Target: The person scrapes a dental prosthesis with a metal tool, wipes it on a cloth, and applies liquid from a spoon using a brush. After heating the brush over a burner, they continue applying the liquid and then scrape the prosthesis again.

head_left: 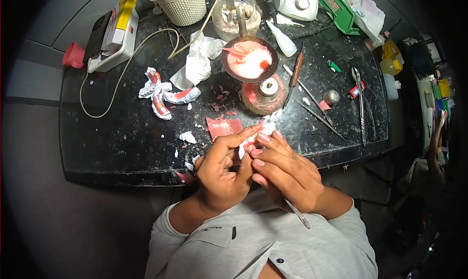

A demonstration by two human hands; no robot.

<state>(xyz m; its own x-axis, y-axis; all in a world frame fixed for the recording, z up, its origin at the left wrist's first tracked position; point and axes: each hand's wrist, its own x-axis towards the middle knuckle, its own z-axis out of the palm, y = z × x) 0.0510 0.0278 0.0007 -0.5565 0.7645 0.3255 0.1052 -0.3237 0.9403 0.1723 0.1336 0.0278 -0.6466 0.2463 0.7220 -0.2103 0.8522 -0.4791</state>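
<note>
A: Camera setup?
B: Single head-worn view, fisheye, dark rim. Looks steeply down over the wearer's grey shirt (253,245) at the black speckled stone worktop (122,147); left hand (222,172) and right hand (285,174) close, centre frame.

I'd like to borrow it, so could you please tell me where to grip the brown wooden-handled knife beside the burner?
Grip the brown wooden-handled knife mid-handle, coming from the right: that side is bare tabletop, the pink-filled metal bowl crowds its left, and the blade end is thin.

Both hands (256,169) clasp a white cast (254,136); pink wax sheet (223,127) beside.
</note>
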